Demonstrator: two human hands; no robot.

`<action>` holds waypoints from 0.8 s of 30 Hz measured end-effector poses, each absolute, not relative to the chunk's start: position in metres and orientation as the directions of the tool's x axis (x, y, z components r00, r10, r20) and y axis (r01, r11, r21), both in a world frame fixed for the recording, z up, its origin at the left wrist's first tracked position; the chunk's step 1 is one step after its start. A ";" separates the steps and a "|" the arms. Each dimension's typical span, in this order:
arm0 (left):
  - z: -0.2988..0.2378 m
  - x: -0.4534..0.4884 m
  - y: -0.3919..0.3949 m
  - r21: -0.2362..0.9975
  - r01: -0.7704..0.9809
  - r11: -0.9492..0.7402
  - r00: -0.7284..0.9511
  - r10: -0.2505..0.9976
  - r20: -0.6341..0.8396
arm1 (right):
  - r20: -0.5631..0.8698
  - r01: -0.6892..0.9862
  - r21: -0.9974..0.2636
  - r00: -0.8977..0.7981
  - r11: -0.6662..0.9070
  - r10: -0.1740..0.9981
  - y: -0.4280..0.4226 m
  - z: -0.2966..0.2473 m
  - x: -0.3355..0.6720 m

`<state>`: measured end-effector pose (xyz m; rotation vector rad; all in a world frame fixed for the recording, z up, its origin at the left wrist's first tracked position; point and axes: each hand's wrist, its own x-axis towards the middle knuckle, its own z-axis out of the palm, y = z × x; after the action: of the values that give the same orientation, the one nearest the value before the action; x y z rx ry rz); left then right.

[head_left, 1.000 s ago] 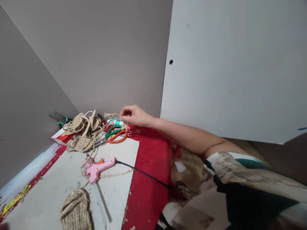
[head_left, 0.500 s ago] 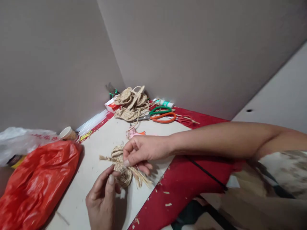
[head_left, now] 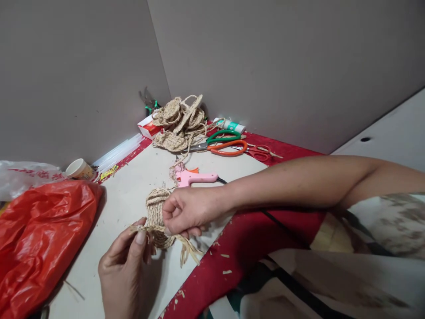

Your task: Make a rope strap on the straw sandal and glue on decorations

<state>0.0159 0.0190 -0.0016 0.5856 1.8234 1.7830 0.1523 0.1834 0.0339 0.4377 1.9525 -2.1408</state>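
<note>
A coiled, stitched straw-cord piece [head_left: 155, 209], shaped like a small slipper, lies on the pale board [head_left: 116, 208]. Across its lower part runs a short straw braid [head_left: 155, 228]. My left hand [head_left: 124, 261] pinches the braid's left end between thumb and fingertips. At the other end, my right hand [head_left: 190, 212] has its thumb and index finger closed on the braid, beside the slipper-shaped piece. Loose straw ends [head_left: 189, 250] fan out below my right hand. Just beyond that hand rests a pink glue gun [head_left: 202, 178], its tip near some straw cord.
Orange-and-green-handled scissors [head_left: 229, 153] and red-handled scissors [head_left: 260, 153] lie behind, by a heap of straw pieces [head_left: 172, 141]. A red plastic bag [head_left: 49, 235] and paper cup [head_left: 79, 169] stand left. Glue sticks [head_left: 116, 155] and pliers [head_left: 150, 103] line the wall.
The braid's left end has come down and left in my left hand, so it lies lower across the piece. The view has shifted, showing more of the glue gun.
</note>
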 end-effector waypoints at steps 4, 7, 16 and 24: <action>0.002 0.019 0.024 0.993 -0.107 0.045 -0.779 0.617 -0.112 | -0.336 0.328 -0.938 -0.940 -0.116 0.057 0.188 0.032 0.153; 0.006 0.019 0.027 0.990 -0.136 0.041 -0.760 0.637 -0.131 | -0.319 0.311 -0.927 -0.948 -0.210 0.003 0.193 0.026 0.154; 0.009 0.017 0.029 0.990 -0.143 0.000 -0.751 0.651 -0.109 | -0.308 0.308 -0.945 -0.951 -0.107 -0.014 0.200 0.030 0.159; -0.014 0.002 0.040 0.994 -0.110 0.023 -0.841 0.531 -0.105 | 0.320 0.232 -0.739 -0.705 0.632 0.633 0.266 0.083 0.216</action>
<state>0.0020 0.0401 -0.0135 0.4276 1.8525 1.8695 0.2160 0.2657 0.0830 0.9834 3.3337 -1.3501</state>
